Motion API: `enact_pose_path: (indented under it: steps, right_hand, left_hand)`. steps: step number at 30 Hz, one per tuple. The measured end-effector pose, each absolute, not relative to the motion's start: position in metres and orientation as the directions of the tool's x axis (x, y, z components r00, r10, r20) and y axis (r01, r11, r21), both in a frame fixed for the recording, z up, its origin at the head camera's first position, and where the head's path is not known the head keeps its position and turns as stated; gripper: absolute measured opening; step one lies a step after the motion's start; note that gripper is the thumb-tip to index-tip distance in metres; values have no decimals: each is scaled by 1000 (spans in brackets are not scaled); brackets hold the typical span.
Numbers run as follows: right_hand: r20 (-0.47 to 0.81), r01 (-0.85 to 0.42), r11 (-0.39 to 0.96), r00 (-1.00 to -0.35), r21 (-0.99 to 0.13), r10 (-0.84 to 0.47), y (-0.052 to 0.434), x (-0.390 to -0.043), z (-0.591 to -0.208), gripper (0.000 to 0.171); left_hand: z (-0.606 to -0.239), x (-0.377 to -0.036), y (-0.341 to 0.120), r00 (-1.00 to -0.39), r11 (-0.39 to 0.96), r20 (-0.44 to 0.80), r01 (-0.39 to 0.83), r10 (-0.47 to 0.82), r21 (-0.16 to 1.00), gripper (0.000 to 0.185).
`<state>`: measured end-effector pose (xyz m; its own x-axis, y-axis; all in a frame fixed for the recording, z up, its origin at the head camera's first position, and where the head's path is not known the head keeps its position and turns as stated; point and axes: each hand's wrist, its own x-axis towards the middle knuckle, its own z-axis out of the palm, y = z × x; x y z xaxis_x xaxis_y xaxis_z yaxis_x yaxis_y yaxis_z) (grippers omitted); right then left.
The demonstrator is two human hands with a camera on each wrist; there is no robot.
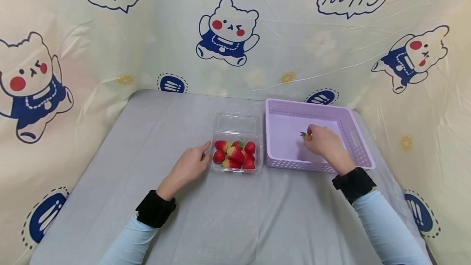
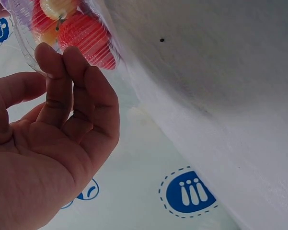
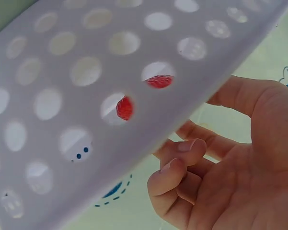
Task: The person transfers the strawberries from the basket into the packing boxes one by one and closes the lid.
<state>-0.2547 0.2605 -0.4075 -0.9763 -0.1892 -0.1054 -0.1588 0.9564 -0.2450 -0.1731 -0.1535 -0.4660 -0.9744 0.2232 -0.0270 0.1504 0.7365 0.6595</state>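
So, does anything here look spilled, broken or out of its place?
Nothing stands out. The strawberries sit inside the clear box, the lilac basket stands upright beside it, and nothing lies spilled on the grey cloth.

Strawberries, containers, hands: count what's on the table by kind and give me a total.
Strawberries in the clear box: about 7 visible
Strawberry in the right hand: 1
Clear box: 1
Lilac basket: 1
Hands: 2, counting the left hand
Total: about 12

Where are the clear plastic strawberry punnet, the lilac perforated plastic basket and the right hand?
clear plastic strawberry punnet (image 1: pixel 236 122), head view, open lid.
lilac perforated plastic basket (image 1: pixel 294 164), head view, near wall.
right hand (image 1: pixel 325 142), head view, back of hand.
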Motion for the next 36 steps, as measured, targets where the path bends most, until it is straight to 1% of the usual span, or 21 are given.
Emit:
enact_pose_path:
  steps: [7, 12, 36]
  right_hand:
    - [-81, -193, 941, -971, -280, -223, 252, -249, -405, 22]
    - [-70, -201, 934, -970, -294, -231, 248, -245, -405, 25]
    - [20, -296, 908, -953, -296, -304, 218, -226, -390, 34]
  left_hand:
    - [-466, -173, -153, -974, 739, 3, 173, 225, 651, 51]
    - [-467, -173, -154, -974, 736, 3, 174, 227, 654, 51]
    - [-467, -173, -155, -974, 737, -15, 162, 228, 656, 53]
